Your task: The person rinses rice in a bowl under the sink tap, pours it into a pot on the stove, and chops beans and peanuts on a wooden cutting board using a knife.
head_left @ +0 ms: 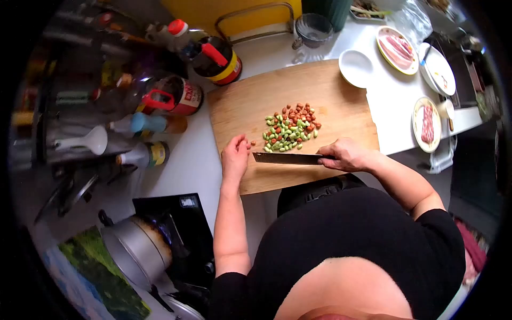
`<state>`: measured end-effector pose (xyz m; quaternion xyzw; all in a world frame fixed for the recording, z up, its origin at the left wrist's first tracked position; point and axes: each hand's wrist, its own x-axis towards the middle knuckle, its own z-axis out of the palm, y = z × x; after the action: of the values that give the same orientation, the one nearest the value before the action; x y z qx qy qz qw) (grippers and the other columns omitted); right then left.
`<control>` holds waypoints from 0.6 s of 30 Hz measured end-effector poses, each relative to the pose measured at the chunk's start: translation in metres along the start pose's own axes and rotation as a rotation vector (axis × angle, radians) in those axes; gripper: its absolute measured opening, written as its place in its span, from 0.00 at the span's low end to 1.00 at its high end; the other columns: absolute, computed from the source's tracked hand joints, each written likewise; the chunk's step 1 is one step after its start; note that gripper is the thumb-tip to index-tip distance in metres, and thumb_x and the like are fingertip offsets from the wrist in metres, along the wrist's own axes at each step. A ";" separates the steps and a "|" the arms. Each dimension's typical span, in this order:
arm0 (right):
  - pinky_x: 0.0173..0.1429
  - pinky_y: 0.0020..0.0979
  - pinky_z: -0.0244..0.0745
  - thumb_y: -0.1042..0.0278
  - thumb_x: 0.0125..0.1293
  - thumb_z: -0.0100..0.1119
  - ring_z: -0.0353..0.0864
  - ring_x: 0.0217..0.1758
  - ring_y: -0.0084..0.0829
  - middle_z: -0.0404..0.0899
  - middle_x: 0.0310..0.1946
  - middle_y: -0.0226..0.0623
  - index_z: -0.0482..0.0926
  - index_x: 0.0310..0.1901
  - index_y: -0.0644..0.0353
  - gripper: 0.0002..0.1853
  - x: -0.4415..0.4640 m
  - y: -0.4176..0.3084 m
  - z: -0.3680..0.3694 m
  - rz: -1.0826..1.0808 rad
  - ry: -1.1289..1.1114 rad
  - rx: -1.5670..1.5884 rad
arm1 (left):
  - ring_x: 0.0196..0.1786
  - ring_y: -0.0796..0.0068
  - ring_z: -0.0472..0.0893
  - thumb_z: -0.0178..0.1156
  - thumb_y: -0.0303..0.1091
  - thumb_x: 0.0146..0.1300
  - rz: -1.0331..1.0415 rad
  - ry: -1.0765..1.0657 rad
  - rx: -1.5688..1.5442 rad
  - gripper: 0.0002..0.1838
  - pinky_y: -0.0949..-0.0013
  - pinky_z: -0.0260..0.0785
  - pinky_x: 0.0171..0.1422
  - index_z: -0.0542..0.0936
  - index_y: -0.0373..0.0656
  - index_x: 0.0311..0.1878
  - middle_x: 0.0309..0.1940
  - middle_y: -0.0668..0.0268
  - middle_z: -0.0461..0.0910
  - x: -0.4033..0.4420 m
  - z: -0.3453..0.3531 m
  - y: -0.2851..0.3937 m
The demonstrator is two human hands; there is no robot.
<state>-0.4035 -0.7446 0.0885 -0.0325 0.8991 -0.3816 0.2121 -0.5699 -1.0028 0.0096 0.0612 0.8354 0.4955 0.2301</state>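
A pile of green beans (288,137) and reddish-brown nuts (300,114) lies mid-way on the wooden cutting board (240,104). My right hand (344,154) is wrapped round the handle of a knife (288,158), whose blade points left along the near side of the pile. At the board's left part, my left hand (236,156) is beside the knife tip, its fingers curled together near a single nut (253,143). Whether anything is between those fingers is too small to tell. A white bowl (356,69) sits at the board's far right corner.
Sauce bottles (217,60) stand left of and behind the board. Plates of sliced meat (397,50) and red meat (427,124) are on the right counter. A glass bowl (313,30) is at the back. A pot (133,252) sits by the black cooktop (197,229) at lower left.
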 end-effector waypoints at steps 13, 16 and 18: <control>0.27 0.37 0.73 0.63 0.55 0.57 0.78 0.23 0.40 0.76 0.22 0.35 0.77 0.42 0.51 0.12 -0.020 -0.013 0.021 0.012 0.105 -0.210 | 0.41 0.73 0.79 0.53 0.31 0.64 0.108 -0.480 0.014 0.12 0.72 0.71 0.45 0.77 0.35 0.46 0.39 0.63 0.80 0.016 -0.017 0.053; 0.25 0.38 0.72 0.62 0.56 0.56 0.77 0.21 0.40 0.72 0.20 0.34 0.74 0.41 0.52 0.11 -0.011 -0.008 0.022 -0.046 0.059 -0.224 | 0.46 0.59 0.75 0.69 0.42 0.47 0.514 -0.722 0.457 0.21 0.64 0.69 0.49 0.78 0.38 0.40 0.39 0.59 0.77 -0.002 -0.031 0.094; 0.24 0.39 0.72 0.62 0.57 0.55 0.77 0.21 0.39 0.72 0.20 0.34 0.74 0.40 0.53 0.10 -0.007 -0.004 0.021 -0.078 0.063 -0.276 | 0.43 0.58 0.76 0.70 0.42 0.45 0.612 -0.699 0.653 0.21 0.63 0.69 0.47 0.78 0.38 0.38 0.38 0.59 0.77 -0.016 -0.028 0.100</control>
<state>-0.3891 -0.7602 0.0807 -0.0844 0.9472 -0.2631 0.1625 -0.5808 -0.9802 0.1112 0.5288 0.7636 0.2058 0.3080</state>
